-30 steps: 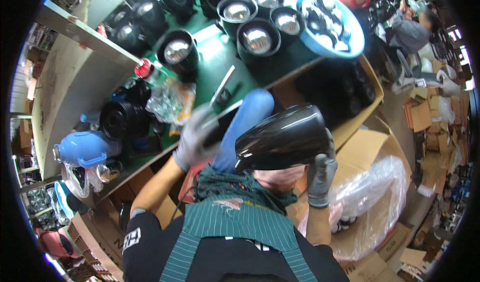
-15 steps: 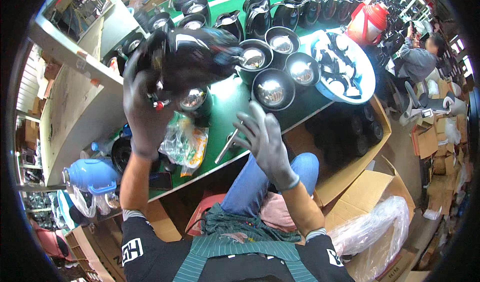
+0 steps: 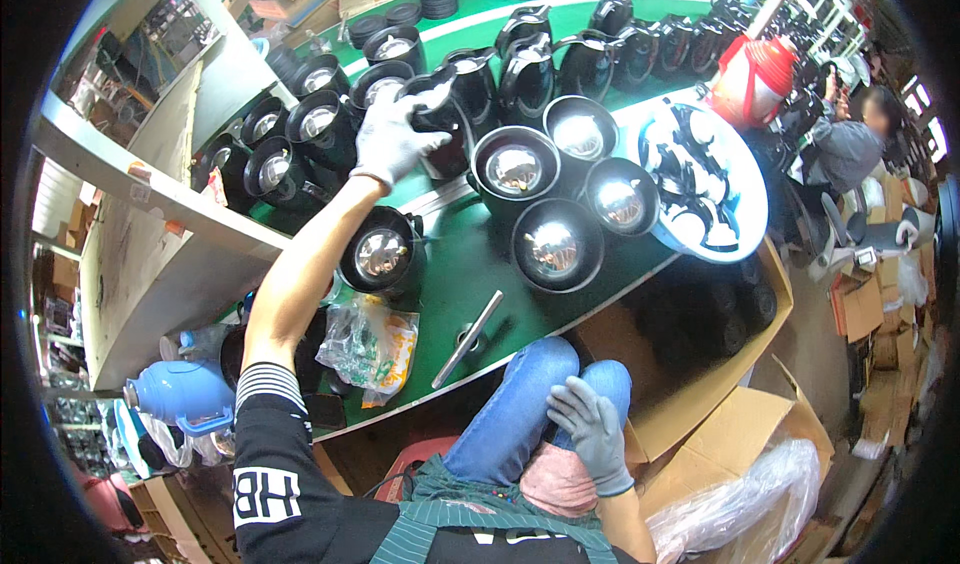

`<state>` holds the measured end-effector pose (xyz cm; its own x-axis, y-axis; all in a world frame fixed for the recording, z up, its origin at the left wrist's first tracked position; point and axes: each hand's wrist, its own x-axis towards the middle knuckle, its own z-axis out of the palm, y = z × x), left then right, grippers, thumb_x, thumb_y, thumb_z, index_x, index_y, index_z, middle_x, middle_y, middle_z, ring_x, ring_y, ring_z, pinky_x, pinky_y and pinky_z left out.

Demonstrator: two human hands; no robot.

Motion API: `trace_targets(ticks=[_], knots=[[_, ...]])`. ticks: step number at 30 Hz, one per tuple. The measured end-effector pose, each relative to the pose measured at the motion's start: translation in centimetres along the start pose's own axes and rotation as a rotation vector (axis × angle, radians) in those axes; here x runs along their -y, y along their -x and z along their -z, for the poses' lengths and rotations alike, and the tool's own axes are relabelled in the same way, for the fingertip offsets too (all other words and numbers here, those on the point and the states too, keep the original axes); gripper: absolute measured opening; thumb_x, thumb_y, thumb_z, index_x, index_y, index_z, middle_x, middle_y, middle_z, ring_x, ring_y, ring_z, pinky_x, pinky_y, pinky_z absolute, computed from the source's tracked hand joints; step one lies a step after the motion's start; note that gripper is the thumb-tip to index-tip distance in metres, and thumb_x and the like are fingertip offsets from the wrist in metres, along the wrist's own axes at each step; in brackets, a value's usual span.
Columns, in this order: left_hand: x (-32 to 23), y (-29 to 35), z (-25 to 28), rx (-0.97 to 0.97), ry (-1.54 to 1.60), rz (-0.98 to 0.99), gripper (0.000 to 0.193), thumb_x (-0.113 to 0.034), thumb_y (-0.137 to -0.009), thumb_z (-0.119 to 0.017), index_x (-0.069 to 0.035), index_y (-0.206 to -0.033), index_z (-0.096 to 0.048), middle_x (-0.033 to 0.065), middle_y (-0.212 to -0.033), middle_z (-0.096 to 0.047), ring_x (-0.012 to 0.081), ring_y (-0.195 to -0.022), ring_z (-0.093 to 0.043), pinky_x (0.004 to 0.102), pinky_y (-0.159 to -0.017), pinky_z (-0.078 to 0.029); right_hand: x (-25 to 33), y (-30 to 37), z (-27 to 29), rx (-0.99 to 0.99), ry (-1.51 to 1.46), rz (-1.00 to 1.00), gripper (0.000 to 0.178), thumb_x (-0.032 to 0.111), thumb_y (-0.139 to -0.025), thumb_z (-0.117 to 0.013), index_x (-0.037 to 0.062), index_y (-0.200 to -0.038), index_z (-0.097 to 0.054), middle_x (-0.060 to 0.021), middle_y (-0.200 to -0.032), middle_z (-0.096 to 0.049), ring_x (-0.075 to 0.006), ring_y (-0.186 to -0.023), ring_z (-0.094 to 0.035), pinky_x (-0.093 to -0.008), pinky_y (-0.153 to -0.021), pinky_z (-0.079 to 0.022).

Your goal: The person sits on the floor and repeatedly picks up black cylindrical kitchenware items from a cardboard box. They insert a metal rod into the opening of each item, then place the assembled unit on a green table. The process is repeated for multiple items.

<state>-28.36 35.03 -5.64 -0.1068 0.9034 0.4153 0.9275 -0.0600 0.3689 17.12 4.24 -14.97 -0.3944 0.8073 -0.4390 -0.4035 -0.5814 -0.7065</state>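
A: What is at your left hand [image 3: 390, 144]?

B: A glossy, rounded black jug [image 3: 448, 149] on the green table [image 3: 445, 304]; your knit-gloved fingers reach its top. Whether they grip it, I cannot tell.

A: What differs?

B: Half a second ago your left hand held a black jug raised and tipped sideways; now the one there stands on the table. Your right hand [image 3: 590, 429] has dropped to your denim knee [image 3: 610, 382], empty, fingers loosely spread.

A: Which way does the jug point?

B: Mouth up, long axis near upright. Just beside it, black vessels [image 3: 515, 166] show mirror-bright metal domes.
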Motion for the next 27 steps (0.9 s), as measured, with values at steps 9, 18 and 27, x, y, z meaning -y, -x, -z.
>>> trace_targets(ticks=[9,18,27], knots=[[0.7,-2.0,-6.6,-0.177,0.017,0.205,0.066,-0.034,-0.072,-0.095,-0.025,-0.135,-0.075,0.0178,-0.149,-0.055,0.0401,-0.137,-0.056,0.0489,-0.115,-0.049,-1.9,-1.2,0.5,-0.05,0.121,0.017,0.069,0.053,-0.117,-0.031,0.0018,-0.161,-0.047,-0.0197,-0.144,-0.066,-0.0349,-0.131,-0.066,-0.0506,-0.116,-0.05],[5.5,-4.0,-4.9,-0.33,-0.442,0.003,0.045,-0.023,-0.09,-0.072,-0.018,-0.135,-0.071,0.0105,-0.121,-0.073,0.0333,-0.117,-0.066,0.052,-0.094,-0.053,-2.0,-1.0,0.1,-0.108,0.162,0.037,0.065,0.048,-0.118,-0.034,0.0007,-0.16,-0.048,-0.0183,-0.143,-0.067,-0.0327,-0.127,-0.068,-0.0475,-0.113,-0.052],[8.2,1.0,0.5,-0.168,-0.378,-0.115,0.041,-0.011,-0.082,-0.081,-0.017,-0.122,-0.073,0.0095,-0.116,-0.069,0.0314,-0.116,-0.065,0.0463,-0.096,-0.057,-0.8,-0.7,-1.5,-0.017,0.247,0.076,0.047,0.027,-0.114,-0.051,-0.0028,-0.148,-0.061,-0.0179,-0.131,-0.074,-0.0272,-0.122,-0.072,-0.0392,-0.108,-0.055]])
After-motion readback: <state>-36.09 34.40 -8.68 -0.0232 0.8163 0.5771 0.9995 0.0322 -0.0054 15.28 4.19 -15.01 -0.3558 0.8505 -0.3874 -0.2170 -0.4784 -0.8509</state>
